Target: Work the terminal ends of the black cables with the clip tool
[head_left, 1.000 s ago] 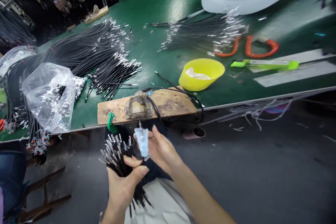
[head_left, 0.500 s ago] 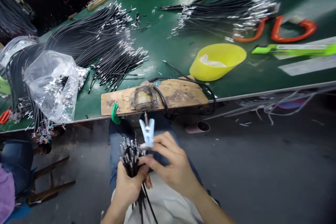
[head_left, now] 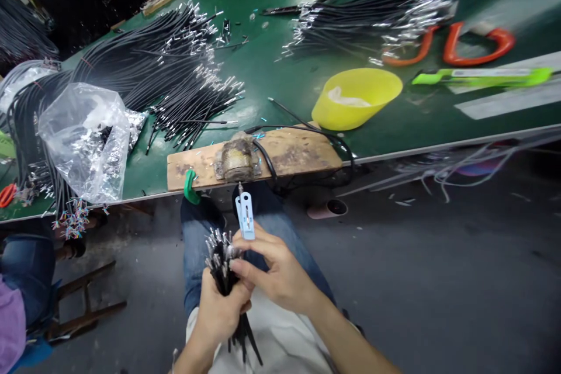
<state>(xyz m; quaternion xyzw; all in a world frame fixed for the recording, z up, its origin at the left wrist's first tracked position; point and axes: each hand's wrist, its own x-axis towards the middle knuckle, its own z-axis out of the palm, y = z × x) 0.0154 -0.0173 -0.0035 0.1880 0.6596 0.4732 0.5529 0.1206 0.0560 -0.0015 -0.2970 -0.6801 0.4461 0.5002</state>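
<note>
My left hand (head_left: 222, 310) is wrapped round a bundle of black cables (head_left: 224, 280), holding it upright above my lap. Stripped silver ends bristle from its top, and the loose lengths hang below my fist. At the bundle's upper right side, the thumb and fingers of my right hand (head_left: 274, 269) pinch a cable by its silvery tip; the fingers partly cover it. Just above my right fingers, a light blue clothes peg (head_left: 246, 216) sits on the shaft of a small, grimy motor (head_left: 238, 159). The motor is mounted on a wooden board (head_left: 302, 155) at the table edge.
A green clamp (head_left: 190, 187) grips the board. On the green table lie a large cable pile (head_left: 144, 64), a plastic bag (head_left: 85, 140), a yellow cup (head_left: 357, 99), another cable bundle (head_left: 355, 20), orange-handled scissors (head_left: 477, 58) and a lime-green cutter (head_left: 482, 77). Someone's leg (head_left: 26, 263) shows at left.
The peg has turned on the motor shaft, now showing its flat face. My right hand has shifted slightly left, its fingers now against the bundle's silver ends. My left hand still grips the bundle.
</note>
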